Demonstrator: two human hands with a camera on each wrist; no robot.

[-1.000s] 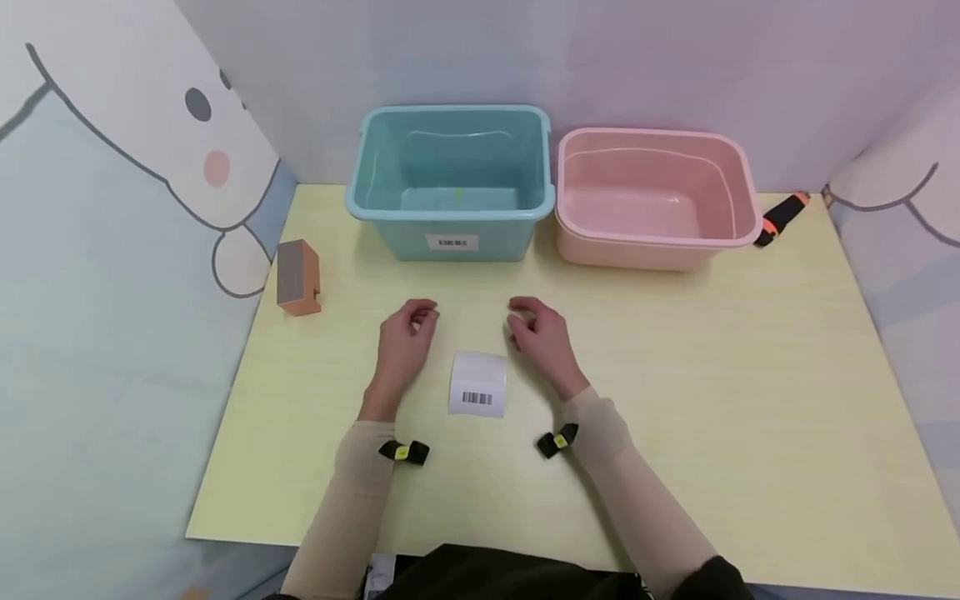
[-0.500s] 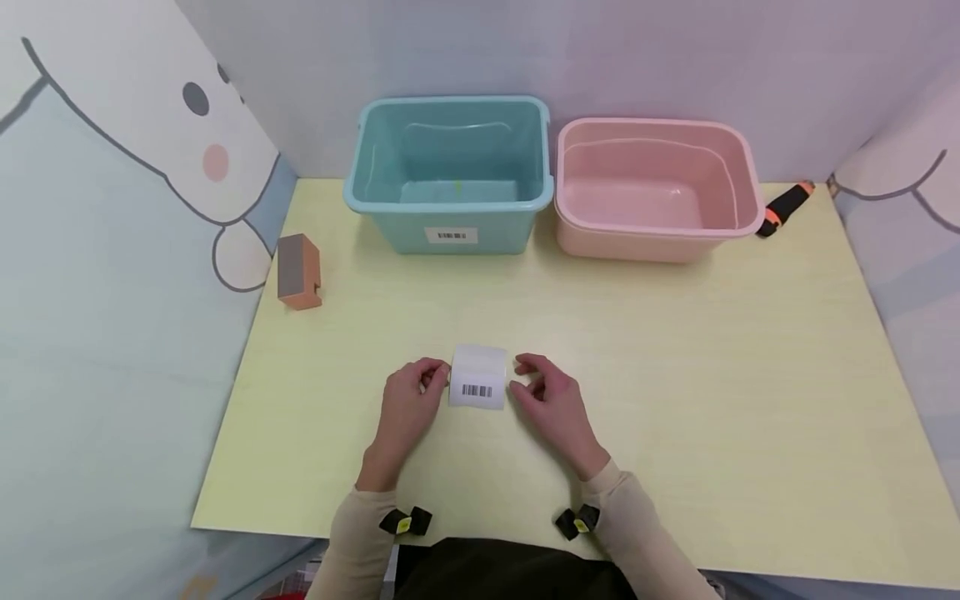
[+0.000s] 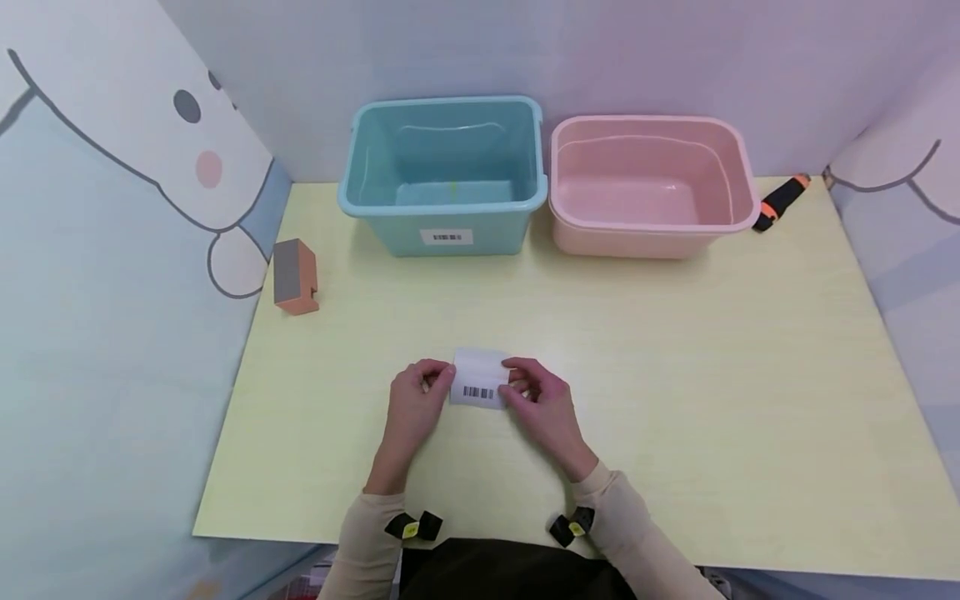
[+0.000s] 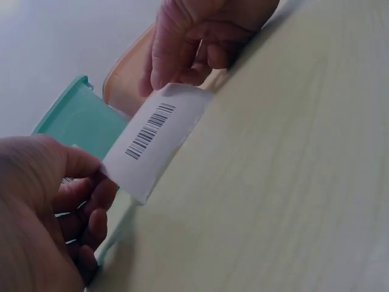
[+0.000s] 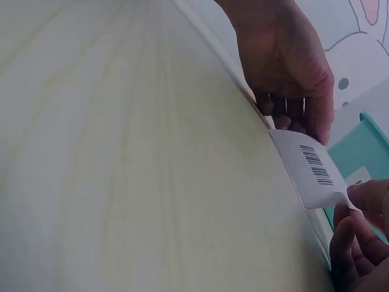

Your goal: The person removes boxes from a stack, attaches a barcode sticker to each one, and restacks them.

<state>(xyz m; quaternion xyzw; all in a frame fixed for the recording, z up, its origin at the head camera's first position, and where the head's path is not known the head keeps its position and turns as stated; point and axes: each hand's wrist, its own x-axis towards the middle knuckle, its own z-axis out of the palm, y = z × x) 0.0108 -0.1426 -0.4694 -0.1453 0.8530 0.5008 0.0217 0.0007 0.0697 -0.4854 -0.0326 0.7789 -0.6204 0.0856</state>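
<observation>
A small white barcode label (image 3: 474, 377) is held between my two hands near the middle of the table. On its left edge, my left hand (image 3: 417, 400) pinches it between thumb and fingers. My right hand (image 3: 547, 407) pinches the opposite edge, its other fingers curled beneath. In the left wrist view the barcode label (image 4: 152, 134) bows slightly and stands at a tilt over the tabletop. The right wrist view shows the label's near corner (image 5: 347, 199) creased at the right fingertips.
A blue bin (image 3: 442, 229) bearing a barcode sticker stands at the back, beside a pink bin (image 3: 652, 242). An orange and grey block (image 3: 296, 277) sits at the table's left side. A black and orange tool (image 3: 782, 202) lies at the back right.
Both hands have drawn back toward the body to the label. First they lay in front of the bins, then beside the label; now each pinches one of its edges.
</observation>
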